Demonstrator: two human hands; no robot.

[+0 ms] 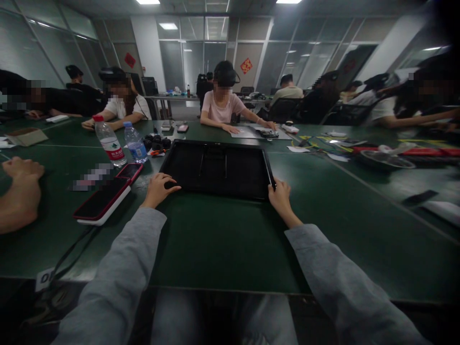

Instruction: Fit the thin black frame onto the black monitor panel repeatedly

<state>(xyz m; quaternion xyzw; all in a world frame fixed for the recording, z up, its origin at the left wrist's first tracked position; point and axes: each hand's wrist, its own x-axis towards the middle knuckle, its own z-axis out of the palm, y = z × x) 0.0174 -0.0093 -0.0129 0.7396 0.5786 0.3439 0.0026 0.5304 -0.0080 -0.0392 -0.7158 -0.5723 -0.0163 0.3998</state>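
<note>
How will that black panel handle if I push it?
Probably stiff: the black panel has long, straight-looking edges. Lying broad and flat on the table, it should slide rather than tip or roll. Its weight is hard to judge.

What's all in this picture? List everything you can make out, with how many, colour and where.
Table: one, green, centre
Panel: one, black, between the hands
Bottles: two, clear, red-capped and blue-capped, left
Phone-like device: one, dark with red edging, left
Open box: one, tan, far left
Pan-like dish: one, greyish, right
Papers, cables, small items: uncounted, mixed colours, table's far side
Wall decorations: two, red, back wall
Ceiling lights: several, white, above
People: several, mixed clothing, around the room
Sleeves: two, grey, foreground
Hands: two, bare; left hand at panel's near-left corner, right hand at near-right
</note>
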